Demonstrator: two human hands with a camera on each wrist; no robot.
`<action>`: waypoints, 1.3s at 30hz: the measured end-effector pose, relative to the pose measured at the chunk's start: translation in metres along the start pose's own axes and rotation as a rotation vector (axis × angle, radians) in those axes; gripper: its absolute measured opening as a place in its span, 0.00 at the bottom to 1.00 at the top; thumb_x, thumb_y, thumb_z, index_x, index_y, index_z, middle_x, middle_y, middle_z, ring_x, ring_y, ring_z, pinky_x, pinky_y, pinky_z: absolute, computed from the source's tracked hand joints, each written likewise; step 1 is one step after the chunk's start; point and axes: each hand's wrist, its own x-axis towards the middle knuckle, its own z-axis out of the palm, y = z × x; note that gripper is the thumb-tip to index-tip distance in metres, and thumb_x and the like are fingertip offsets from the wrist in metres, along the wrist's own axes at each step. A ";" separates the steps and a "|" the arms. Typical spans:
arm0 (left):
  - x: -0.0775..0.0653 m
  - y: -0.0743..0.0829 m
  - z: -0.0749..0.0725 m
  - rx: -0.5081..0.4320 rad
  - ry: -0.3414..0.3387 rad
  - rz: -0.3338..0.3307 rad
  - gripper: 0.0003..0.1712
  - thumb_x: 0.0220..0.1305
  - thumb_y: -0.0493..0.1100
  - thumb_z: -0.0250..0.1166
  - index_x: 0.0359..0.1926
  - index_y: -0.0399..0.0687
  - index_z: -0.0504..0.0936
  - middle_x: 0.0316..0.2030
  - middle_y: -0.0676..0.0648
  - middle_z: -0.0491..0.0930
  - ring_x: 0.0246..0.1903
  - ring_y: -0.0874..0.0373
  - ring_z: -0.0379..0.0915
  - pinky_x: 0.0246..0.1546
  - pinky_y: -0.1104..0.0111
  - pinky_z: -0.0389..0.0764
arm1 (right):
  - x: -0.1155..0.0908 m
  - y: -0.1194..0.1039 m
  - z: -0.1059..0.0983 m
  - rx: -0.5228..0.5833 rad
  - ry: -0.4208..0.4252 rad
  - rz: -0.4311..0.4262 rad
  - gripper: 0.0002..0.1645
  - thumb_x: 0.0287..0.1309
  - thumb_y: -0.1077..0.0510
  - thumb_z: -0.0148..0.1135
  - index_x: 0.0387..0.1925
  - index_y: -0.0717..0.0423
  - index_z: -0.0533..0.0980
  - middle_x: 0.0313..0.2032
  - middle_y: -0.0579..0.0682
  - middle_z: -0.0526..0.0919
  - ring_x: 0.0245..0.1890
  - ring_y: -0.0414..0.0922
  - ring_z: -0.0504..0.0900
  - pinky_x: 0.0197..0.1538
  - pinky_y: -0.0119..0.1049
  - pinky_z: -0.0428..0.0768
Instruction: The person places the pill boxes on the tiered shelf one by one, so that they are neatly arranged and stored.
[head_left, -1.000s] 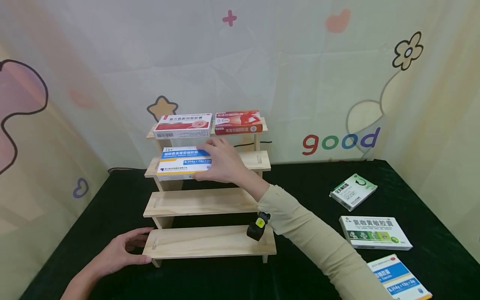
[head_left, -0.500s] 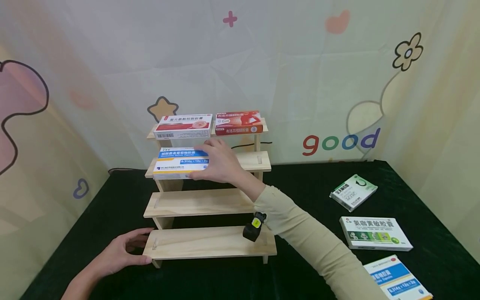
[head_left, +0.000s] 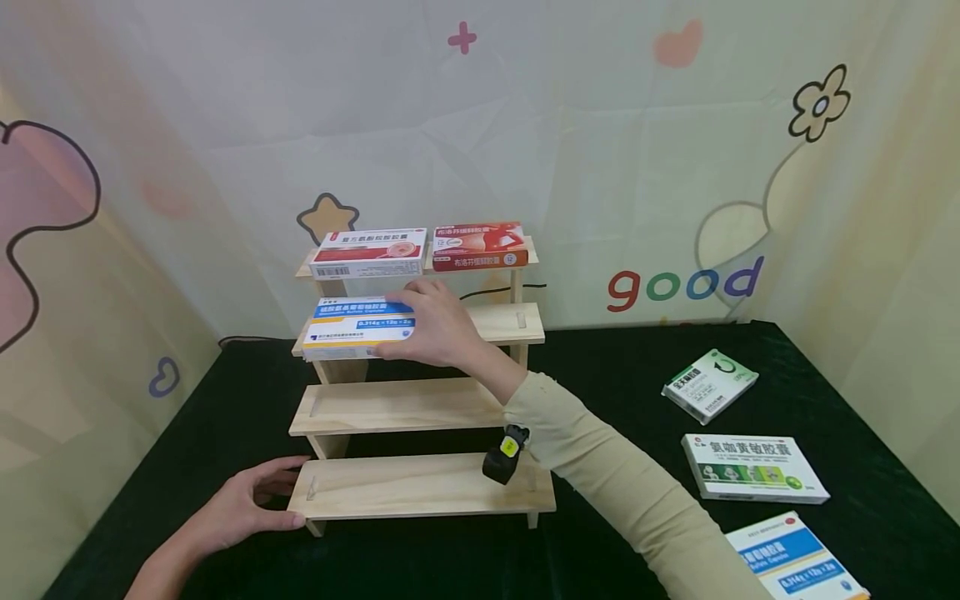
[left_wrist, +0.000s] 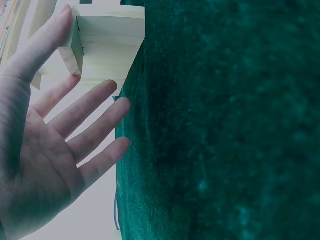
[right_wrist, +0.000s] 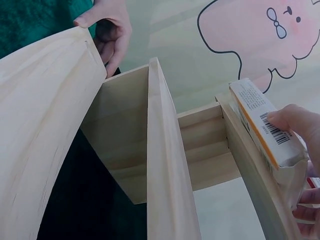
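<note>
My right hand point(head_left: 431, 325) grips the right end of a white, blue and yellow medicine box point(head_left: 352, 327), thumb along its front edge and fingers at the back. The box lies at the left end of the second-highest step of a wooden tiered stand point(head_left: 420, 483). In the right wrist view, the thumb presses the barcoded side of this medicine box point(right_wrist: 265, 122). My left hand point(head_left: 236, 510) pinches the left end of the lowest step between thumb and index finger. The left wrist view shows the other fingers of the left hand point(left_wrist: 60, 145) spread out straight.
On the top step lie a white-and-red medicine box point(head_left: 367, 253) and a red one point(head_left: 480, 247). To the right, on the dark green cloth point(head_left: 600, 550), lie a small green-and-white box point(head_left: 711, 385), a larger white-and-green box point(head_left: 753, 468) and another blue-and-white box point(head_left: 798, 557). A printed curtain point(head_left: 525, 150) hangs behind.
My right hand has slid the blue-and-white medicine box a little to the left along its step. The left hand has stayed at the lowest step's end.
</note>
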 end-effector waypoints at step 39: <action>0.000 -0.001 0.001 -0.001 -0.004 0.018 0.39 0.52 0.43 0.67 0.62 0.32 0.61 0.50 0.33 0.71 0.46 0.45 0.72 0.43 0.49 0.72 | -0.001 -0.001 0.004 -0.012 -0.043 0.048 0.43 0.43 0.33 0.63 0.60 0.48 0.68 0.55 0.49 0.70 0.52 0.44 0.64 0.53 0.38 0.66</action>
